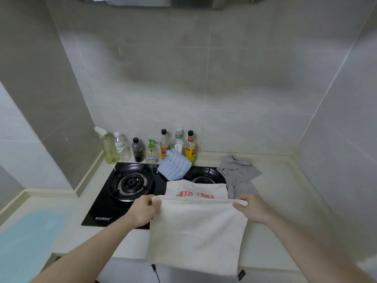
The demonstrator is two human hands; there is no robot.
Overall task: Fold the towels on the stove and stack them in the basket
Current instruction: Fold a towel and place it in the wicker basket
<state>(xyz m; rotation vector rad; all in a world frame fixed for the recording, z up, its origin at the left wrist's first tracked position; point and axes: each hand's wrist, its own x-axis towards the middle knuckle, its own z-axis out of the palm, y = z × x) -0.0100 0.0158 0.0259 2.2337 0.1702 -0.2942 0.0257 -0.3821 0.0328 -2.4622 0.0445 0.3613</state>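
A white towel with red printed characters lies doubled over the front of the black gas stove; its near half hangs over the counter edge. My left hand pinches the fold's left corner and my right hand pinches the right corner. A light blue ribbed towel lies crumpled between the two burners at the back. A grey towel is spread loosely over the stove's right edge and the counter. No basket is in view.
Several bottles stand in a row along the back wall behind the stove. A pale blue mat covers the counter at the lower left. Tiled walls close in on the left, back and right. Bare counter lies right of the stove.
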